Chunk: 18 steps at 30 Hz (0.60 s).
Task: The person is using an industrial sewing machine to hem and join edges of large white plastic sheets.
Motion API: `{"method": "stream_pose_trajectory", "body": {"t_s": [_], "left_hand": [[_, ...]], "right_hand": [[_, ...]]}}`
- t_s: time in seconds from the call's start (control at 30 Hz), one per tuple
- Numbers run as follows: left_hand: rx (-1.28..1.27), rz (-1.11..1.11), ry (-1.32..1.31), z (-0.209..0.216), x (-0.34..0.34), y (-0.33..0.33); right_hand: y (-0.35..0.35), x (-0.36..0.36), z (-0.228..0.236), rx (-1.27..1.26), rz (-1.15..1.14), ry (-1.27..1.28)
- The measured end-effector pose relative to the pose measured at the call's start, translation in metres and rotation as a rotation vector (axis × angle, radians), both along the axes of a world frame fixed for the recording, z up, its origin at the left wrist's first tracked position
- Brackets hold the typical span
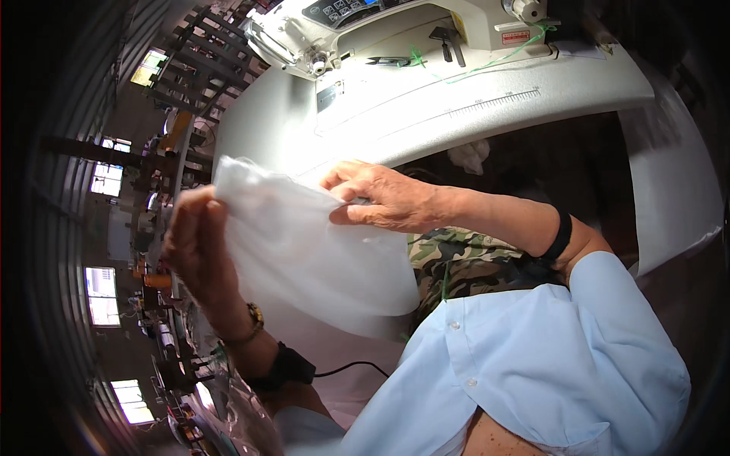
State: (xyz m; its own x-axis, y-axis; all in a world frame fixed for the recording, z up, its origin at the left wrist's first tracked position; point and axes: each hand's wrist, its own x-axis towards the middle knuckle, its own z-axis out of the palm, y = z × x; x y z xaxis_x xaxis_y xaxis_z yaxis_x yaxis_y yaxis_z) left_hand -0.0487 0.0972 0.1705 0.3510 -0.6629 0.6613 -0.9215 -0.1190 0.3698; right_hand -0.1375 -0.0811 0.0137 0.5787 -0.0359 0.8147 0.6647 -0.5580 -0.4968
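A sheer white piece of fabric point(304, 251) hangs between my two hands, in front of the sewing machine's table and above my lap. My left hand point(199, 232), slightly blurred, grips its upper left corner between thumb and fingers. At the upper right edge, my right hand point(384, 199) pinches the cloth with thumb and fingertips. The upper edge looks folded or gathered along its length. Lower down, the cloth falls loose over my camouflage-patterned trousers point(464, 247).
A white sewing machine point(403, 19) stands at the back on a pale table point(487, 114) with a printed ruler. Small snips point(388, 61), a dark T-shaped tool point(447, 44) and green thread point(494, 64) lie there. White material point(673, 175) hangs at the right.
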Motion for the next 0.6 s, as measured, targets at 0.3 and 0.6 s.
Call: {"method": "stream_pose_trajectory", "body": {"t_s": [0.3,0.6], "left_hand": [[-0.350,-0.003,0.162,-0.027,0.007,-0.064],[0.086,-0.211,0.490,-0.174,0.006,-0.103]], "right_hand": [[-0.031,-0.103,0.070,-0.106,-0.139,0.026],[-0.051,-0.117,-0.066,0.257,-0.253,0.937]]}}
